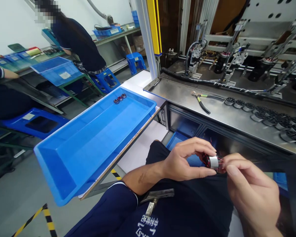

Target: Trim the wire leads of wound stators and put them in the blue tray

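Note:
Above my lap, my left hand (pixel 187 159) is closed around a small round motor stator (pixel 213 162) with a silver outer band and dark red windings. Its thumb and fingers grip the band from below and above. Thin reddish wires (pixel 221 161) stick out of the stator's right side. My right hand (pixel 251 184) pinches at these wires with thumb and forefinger; the wire ends are hidden by the fingers. Ahead on the metal bench lie wire cutters (pixel 202 100) with black and green handles. To their right, several similar stators (pixel 249 107) stand in rows.
A long blue tray (pixel 88 131) at my left holds several small dark red-and-black round parts (pixel 119 98). Machine fixtures (pixel 239 59) stand behind the metal bench (pixel 182 90), beside a yellow post (pixel 154 26). Two other people sit at the far left near blue stools (pixel 106 80).

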`<state>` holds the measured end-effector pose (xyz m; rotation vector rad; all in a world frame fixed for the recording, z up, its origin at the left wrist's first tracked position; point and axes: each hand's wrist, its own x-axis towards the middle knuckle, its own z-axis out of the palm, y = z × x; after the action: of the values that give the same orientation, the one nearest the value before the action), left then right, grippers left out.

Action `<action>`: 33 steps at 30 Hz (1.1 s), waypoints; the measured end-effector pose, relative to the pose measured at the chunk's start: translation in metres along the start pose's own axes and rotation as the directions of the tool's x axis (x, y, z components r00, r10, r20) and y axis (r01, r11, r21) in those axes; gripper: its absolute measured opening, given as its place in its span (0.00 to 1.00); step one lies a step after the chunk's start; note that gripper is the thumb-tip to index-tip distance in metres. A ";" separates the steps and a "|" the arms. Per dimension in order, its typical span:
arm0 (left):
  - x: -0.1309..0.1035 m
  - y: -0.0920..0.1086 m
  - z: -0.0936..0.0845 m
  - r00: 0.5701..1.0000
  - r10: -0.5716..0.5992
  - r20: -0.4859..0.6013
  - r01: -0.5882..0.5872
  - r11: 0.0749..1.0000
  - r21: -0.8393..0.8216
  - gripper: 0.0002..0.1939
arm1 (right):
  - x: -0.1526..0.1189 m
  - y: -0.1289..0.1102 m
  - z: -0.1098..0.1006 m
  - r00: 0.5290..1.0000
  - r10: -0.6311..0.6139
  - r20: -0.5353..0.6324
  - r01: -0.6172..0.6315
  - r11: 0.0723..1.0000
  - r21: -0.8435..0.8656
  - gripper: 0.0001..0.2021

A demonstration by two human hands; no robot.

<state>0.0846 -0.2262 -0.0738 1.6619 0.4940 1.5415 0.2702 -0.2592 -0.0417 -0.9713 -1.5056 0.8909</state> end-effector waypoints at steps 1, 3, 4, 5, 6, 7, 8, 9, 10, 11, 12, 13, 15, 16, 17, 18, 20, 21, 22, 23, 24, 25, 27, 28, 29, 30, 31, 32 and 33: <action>0.001 0.001 0.000 1.000 0.019 0.007 -0.019 0.999 0.035 0.20 | 0.001 0.001 0.000 1.000 0.024 -0.005 -0.024 1.000 0.016 0.07; 0.002 0.004 -0.002 0.998 0.056 0.037 -0.059 0.993 0.098 0.20 | 0.003 0.004 -0.002 0.996 0.084 -0.023 -0.083 0.996 0.042 0.10; 0.003 0.005 -0.003 0.995 0.078 0.064 -0.085 0.988 0.125 0.20 | 0.003 0.008 -0.005 0.993 0.111 -0.026 -0.110 0.992 0.055 0.11; 0.004 0.006 -0.004 0.990 0.106 0.092 -0.119 0.981 0.153 0.19 | 0.004 0.011 -0.009 0.990 0.137 -0.020 -0.136 0.989 0.062 0.12; 0.004 0.007 -0.005 0.983 0.139 0.119 -0.160 0.970 0.182 0.19 | 0.004 0.015 -0.014 0.987 0.163 -0.007 -0.162 0.985 0.060 0.13; 0.005 0.008 -0.006 0.974 0.178 0.141 -0.205 0.956 0.211 0.17 | 0.004 0.018 -0.020 0.983 0.185 0.010 -0.186 0.981 0.052 0.13; 0.005 0.008 -0.008 0.964 0.214 0.159 -0.247 0.939 0.239 0.17 | 0.004 0.020 -0.027 0.980 0.200 0.019 -0.201 0.979 0.037 0.12; 0.006 0.009 -0.009 0.956 0.242 0.169 -0.280 0.923 0.264 0.16 | 0.005 0.020 -0.035 0.979 0.202 0.019 -0.202 0.979 0.017 0.11; 0.006 0.009 -0.009 0.951 0.258 0.172 -0.299 0.910 0.286 0.16 | 0.006 0.019 -0.041 0.983 0.185 0.014 -0.185 0.983 -0.007 0.09; 0.006 0.009 -0.010 0.949 0.264 0.173 -0.306 0.902 0.304 0.17 | 0.008 0.016 -0.047 0.989 0.148 0.022 -0.147 0.988 -0.038 0.08; 0.006 0.010 -0.010 0.949 0.263 0.176 -0.308 0.898 0.316 0.17 | 0.011 0.010 -0.051 0.994 0.093 0.048 -0.089 0.993 -0.082 0.08; 0.006 0.010 -0.009 0.949 0.261 0.179 -0.307 0.896 0.322 0.18 | 0.015 0.003 -0.053 0.994 0.036 0.105 -0.021 0.990 -0.143 0.09; 0.006 0.011 -0.008 0.948 0.255 0.192 -0.305 0.897 0.318 0.18 | 0.024 -0.012 -0.051 0.961 -0.032 0.274 0.108 0.958 -0.266 0.11; 0.006 0.012 -0.008 0.947 0.253 0.199 -0.306 0.900 0.310 0.18 | 0.029 -0.019 -0.048 0.934 -0.024 0.356 0.142 0.939 -0.312 0.10; 0.006 0.012 -0.008 0.946 0.252 0.203 -0.305 0.903 0.302 0.18 | 0.034 -0.024 -0.044 0.906 0.007 0.423 0.151 0.929 -0.337 0.08; 0.006 0.013 -0.008 0.947 0.251 0.203 -0.303 0.906 0.296 0.18 | 0.039 -0.029 -0.040 0.878 0.046 0.477 0.137 0.929 -0.343 0.07; 0.006 0.014 -0.008 0.952 0.242 0.188 -0.288 0.915 0.282 0.18 | 0.046 -0.032 -0.033 0.825 0.108 0.554 0.086 0.946 -0.313 0.10; 0.005 0.015 -0.009 0.958 0.229 0.173 -0.270 0.924 0.272 0.18 | 0.048 -0.032 -0.031 0.810 0.120 0.574 0.069 0.953 -0.296 0.12; 0.004 0.015 -0.009 0.966 0.211 0.152 -0.245 0.934 0.260 0.19 | 0.049 -0.032 -0.030 0.807 0.117 0.579 0.063 0.957 -0.282 0.12; 0.003 0.015 -0.009 0.973 0.190 0.130 -0.216 0.946 0.240 0.19 | 0.049 -0.030 -0.029 0.814 0.107 0.571 0.068 0.959 -0.276 0.12; 0.002 0.014 -0.010 0.982 0.160 0.103 -0.178 0.962 0.207 0.19 | 0.048 -0.028 -0.028 0.827 0.094 0.555 0.077 0.958 -0.277 0.12; 0.001 0.013 -0.009 0.991 0.119 0.069 -0.128 0.979 0.159 0.19 | 0.046 -0.026 -0.028 0.840 0.079 0.537 0.090 0.955 -0.282 0.12; -0.002 0.012 -0.008 1.000 0.007 -0.005 -0.007 1.000 0.025 0.19 | 0.042 -0.023 -0.030 0.857 0.078 0.510 0.103 0.943 -0.317 0.12; -0.003 0.010 -0.007 0.998 -0.054 -0.036 0.052 0.997 -0.050 0.19 | 0.040 -0.022 -0.032 0.861 0.089 0.500 0.101 0.935 -0.341 0.13; -0.004 0.009 -0.007 0.992 -0.109 -0.059 0.101 0.988 -0.119 0.19 | 0.038 -0.021 -0.035 0.859 0.109 0.500 0.095 0.926 -0.366 0.14; -0.005 0.008 -0.006 0.986 -0.151 -0.074 0.137 0.975 -0.173 0.19 | 0.038 -0.021 -0.039 0.851 0.132 0.509 0.090 0.917 -0.388 0.14; -0.005 0.008 -0.006 0.981 -0.179 -0.082 0.158 0.964 -0.212 0.19 | 0.039 -0.020 -0.044 0.841 0.145 0.521 0.093 0.910 -0.404 0.15; -0.005 0.007 -0.006 0.976 -0.198 -0.086 0.173 0.955 -0.239 0.19 | 0.043 -0.020 -0.049 0.838 0.145 0.526 0.106 0.903 -0.416 0.15; -0.005 0.007 -0.006 0.972 -0.216 -0.089 0.186 0.947 -0.260 0.19 | 0.049 -0.019 -0.054 0.850 0.126 0.512 0.129 0.892 -0.433 0.15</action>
<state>0.0759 -0.2322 -0.0722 1.2934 0.4920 1.4873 0.3176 -0.2197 0.0016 -1.1070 -2.2671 0.8619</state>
